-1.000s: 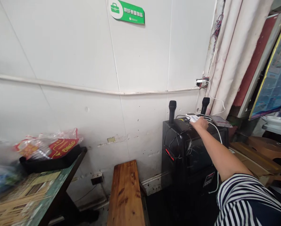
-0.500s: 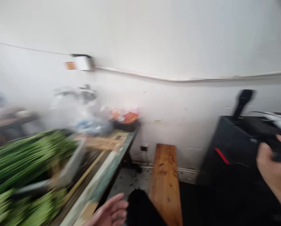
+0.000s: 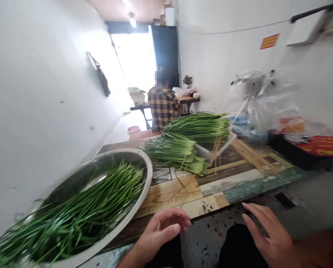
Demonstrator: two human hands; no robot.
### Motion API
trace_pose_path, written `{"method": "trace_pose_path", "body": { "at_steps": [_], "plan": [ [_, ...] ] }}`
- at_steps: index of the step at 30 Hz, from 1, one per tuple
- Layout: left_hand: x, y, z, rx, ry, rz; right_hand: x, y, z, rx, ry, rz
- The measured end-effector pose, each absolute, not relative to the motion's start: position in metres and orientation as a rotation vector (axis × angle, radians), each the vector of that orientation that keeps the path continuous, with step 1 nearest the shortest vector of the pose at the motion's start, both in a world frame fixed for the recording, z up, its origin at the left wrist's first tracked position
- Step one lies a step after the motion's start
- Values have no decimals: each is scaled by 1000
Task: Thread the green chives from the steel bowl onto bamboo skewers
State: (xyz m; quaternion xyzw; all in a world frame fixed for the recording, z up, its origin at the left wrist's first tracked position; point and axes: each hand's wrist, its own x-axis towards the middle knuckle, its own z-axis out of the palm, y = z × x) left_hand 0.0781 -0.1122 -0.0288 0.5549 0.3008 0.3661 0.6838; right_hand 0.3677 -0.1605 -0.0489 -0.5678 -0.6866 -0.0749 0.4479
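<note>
My left hand (image 3: 165, 229) hovers at the table's front edge, its fingers loosely curved and apart with nothing in them. To its left is a large metal basin (image 3: 148, 178) with long green chives (image 3: 99, 201) in it. My right hand (image 3: 269, 230) is over my lap, just off the table edge, open and unoccupied. Beyond both hands, skewered chives (image 3: 172, 150) lie flat on the table, and more chive bundles (image 3: 200, 124) fill a white tray (image 3: 229, 143). Thin bamboo skewers (image 3: 256, 158) are spread right of the tray.
The patterned table (image 3: 213, 186) runs across in front of me. At its right end are clear plastic bags (image 3: 278, 100), a black container (image 3: 292, 152) and red packaging (image 3: 328, 145). A person in a plaid shirt (image 3: 162, 108) sits farther back near a bright doorway.
My view has swung left from the wooden bench and black box to the table and basin. My right hand has left the black box and is now over my lap.
</note>
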Motion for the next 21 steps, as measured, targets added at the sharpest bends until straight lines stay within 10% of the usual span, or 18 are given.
{"method": "trace_pose_path", "body": {
  "at_steps": [8, 21],
  "plan": [
    [23, -176, -5, 1708, 1179, 1233, 295, -49, -41, -1182, -1879, 405],
    [-20, -163, -2, 2145, 1604, 842, 191, -22, 5, -515, -2517, 19]
  ]
}}
